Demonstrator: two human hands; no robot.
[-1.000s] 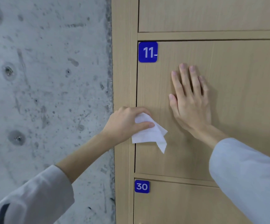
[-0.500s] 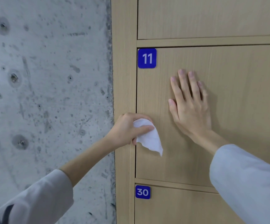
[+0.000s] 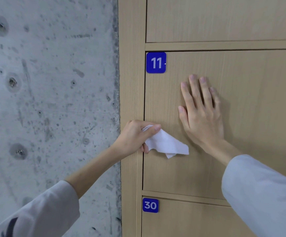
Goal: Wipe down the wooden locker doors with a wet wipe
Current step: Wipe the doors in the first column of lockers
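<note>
Your left hand (image 3: 135,137) clutching the crumpled white wet wipe (image 3: 166,145) at the left edge of the closed wooden locker door (image 3: 250,117) labelled 11 (image 3: 156,62), your right hand (image 3: 202,113) flat with fingers straight against that door, contents hidden, door 30 (image 3: 150,205) below, also closed

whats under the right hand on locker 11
The right hand lies flat on the locker 11 door. Only bare wood shows around it; the patch beneath is covered.

bare door (image 3: 250,117) beyond right hand (image 3: 202,115)
</note>
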